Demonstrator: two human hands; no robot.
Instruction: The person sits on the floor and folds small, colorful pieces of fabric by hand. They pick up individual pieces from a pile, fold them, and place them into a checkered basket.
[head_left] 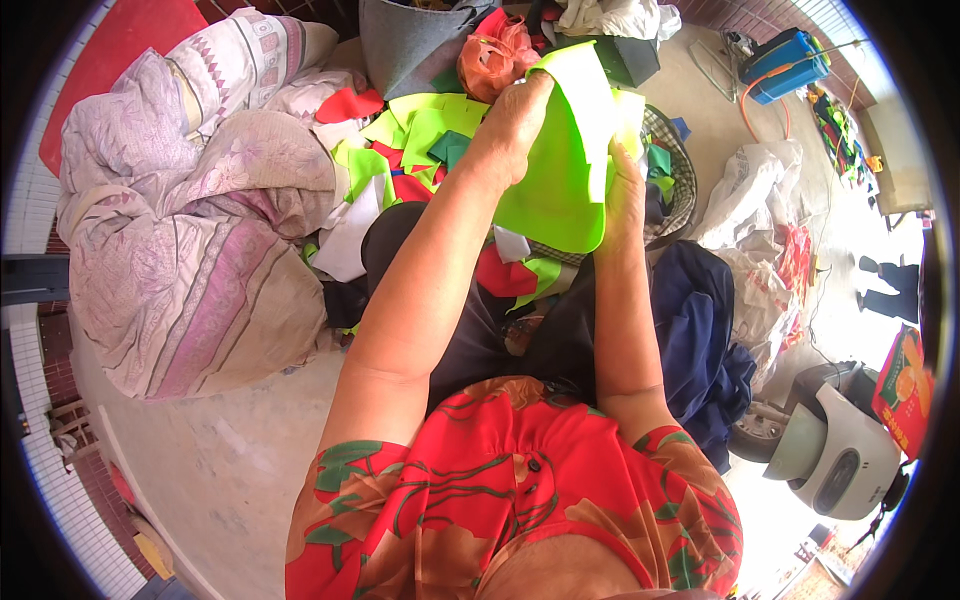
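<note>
R hand [626, 195] pt. hidden, shirt [480, 480] cut @btm

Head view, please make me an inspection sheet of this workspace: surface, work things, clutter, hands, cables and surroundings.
Surface: pale floor, faintly blotched at lower left.
Work things: yellow-green sheet held up; colored scraps heaped beyond the knees.
Clutter: patterned fabric bundle at left, orange-red plastic bag ahead, navy cloth at right.
Left hand: gripping the sheet's upper left.
Right hand: gripping its right side.
Cables: none clearly made out; orange hose at upper right.
Surroundings: blue container at upper right, pale wheeled vehicle at lower right.
</note>
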